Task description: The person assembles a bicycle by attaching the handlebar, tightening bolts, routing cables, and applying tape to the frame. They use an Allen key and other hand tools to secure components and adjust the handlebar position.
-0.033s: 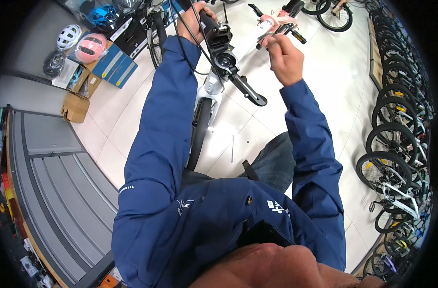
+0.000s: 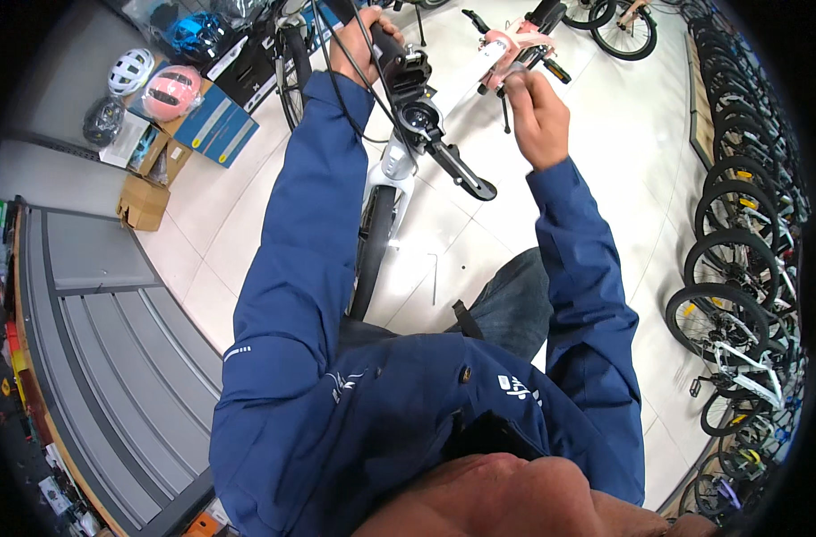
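Observation:
A white and pink bicycle stands in front of me, its front wheel [image 2: 369, 255] nearest my legs and its white frame tube [image 2: 464, 88] running away to the right. My left hand [image 2: 354, 49] is closed round a black part of the bicycle's handlebar [image 2: 388, 43], with cables looping past it. Below lies a black stem assembly with a long slotted arm [image 2: 461, 168]. Beside the pink frame section [image 2: 506, 49], my right hand [image 2: 540, 115] has its fingers pinched together. What they hold, if anything, is blurred; a dark kickstand-like bar [image 2: 506, 116] hangs beside them.
An L-shaped hex key [image 2: 435, 279] lies on the tiled floor by a small dark dot. Cardboard boxes [image 2: 142, 201] and helmets [image 2: 171, 92] are stacked at the left, above a grey cabinet [image 2: 130, 358]. Bicycles [image 2: 734, 331] line the right side; another wheel [image 2: 293, 72] stands behind my left forearm.
My right hand has shifted slightly right and down, and its fingers have turned a little. My left hand stays in place on the handlebar.

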{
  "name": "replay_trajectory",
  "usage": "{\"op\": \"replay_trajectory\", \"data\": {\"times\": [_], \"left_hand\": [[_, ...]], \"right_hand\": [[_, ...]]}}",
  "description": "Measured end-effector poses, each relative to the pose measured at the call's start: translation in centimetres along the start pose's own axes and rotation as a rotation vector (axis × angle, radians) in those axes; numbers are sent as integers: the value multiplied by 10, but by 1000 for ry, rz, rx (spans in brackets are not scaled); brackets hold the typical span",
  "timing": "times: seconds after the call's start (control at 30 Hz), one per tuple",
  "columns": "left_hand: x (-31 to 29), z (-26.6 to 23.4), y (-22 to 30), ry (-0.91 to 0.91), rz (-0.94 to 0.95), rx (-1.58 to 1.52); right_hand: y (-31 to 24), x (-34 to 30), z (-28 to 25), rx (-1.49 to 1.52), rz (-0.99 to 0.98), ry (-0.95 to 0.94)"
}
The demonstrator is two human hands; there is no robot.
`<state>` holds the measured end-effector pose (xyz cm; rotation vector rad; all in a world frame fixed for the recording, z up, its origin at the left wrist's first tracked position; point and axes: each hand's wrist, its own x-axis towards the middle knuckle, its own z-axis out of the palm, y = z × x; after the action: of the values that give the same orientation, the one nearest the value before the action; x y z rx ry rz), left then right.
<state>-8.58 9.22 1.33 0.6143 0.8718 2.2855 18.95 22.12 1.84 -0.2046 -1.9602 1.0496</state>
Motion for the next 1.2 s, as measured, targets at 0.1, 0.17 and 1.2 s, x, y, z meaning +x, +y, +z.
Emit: {"op": "replay_trajectory", "data": {"times": [0.1,0.17,1.2], "left_hand": [[-7,5,3,50,26,76],[-12,13,8,93,8,50],[-91,135,39,-537,291,928]], "right_hand": [[-6,-36,-19,105,75,-35],[-9,-64,-26,321,290,-50],[8,-100,32,904,241,-118]]}}
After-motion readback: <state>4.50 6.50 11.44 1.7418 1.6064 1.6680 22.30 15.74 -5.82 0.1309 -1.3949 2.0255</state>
